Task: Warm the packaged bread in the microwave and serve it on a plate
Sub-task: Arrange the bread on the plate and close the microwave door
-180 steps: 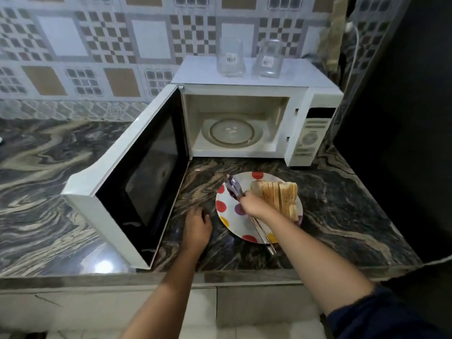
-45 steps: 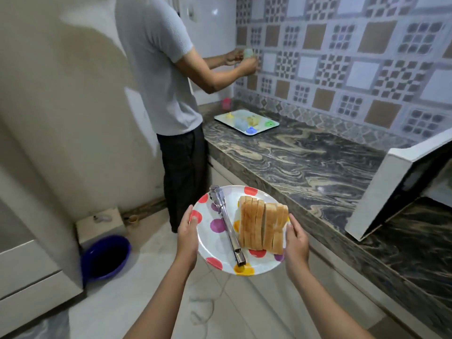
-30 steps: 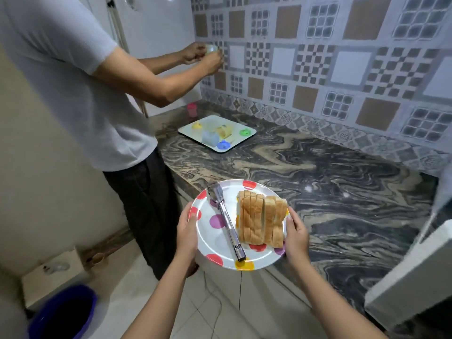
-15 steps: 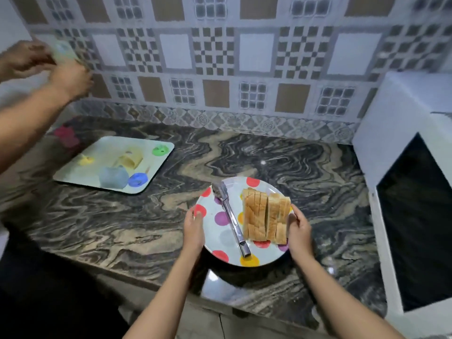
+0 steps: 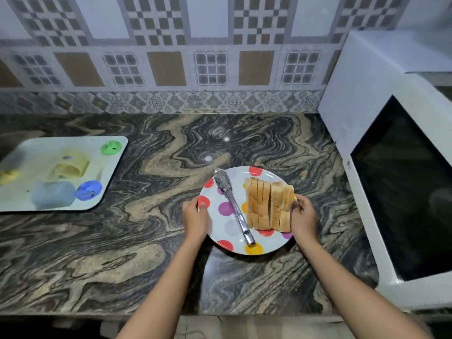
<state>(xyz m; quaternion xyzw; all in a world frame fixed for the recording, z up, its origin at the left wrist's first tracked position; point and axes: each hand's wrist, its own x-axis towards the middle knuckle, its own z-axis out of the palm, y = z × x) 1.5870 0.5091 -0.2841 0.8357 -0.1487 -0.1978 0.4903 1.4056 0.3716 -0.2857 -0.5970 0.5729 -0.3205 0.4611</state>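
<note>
Both my arms reach forward: my left hand (image 5: 195, 217) and right hand (image 5: 303, 217) grasp opposite rims of the plate (image 5: 221, 228) on the counter (image 5: 122, 241), thumbs on top.

Marbled counter (image 5: 122, 253), dotted plate (image 5: 226, 231) perhaps resting mid-counter, pale tray (image 5: 39, 145), white microwave (image 5: 362, 99)

Sliced bread (image 5: 269, 207) upright on polka-dot plate (image 5: 220, 223), beside tongs (image 5: 233, 206)

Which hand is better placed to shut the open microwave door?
Right, probably: the right hand holds the plate rim beside the microwave door, while the left hand is on the far rim.
</note>
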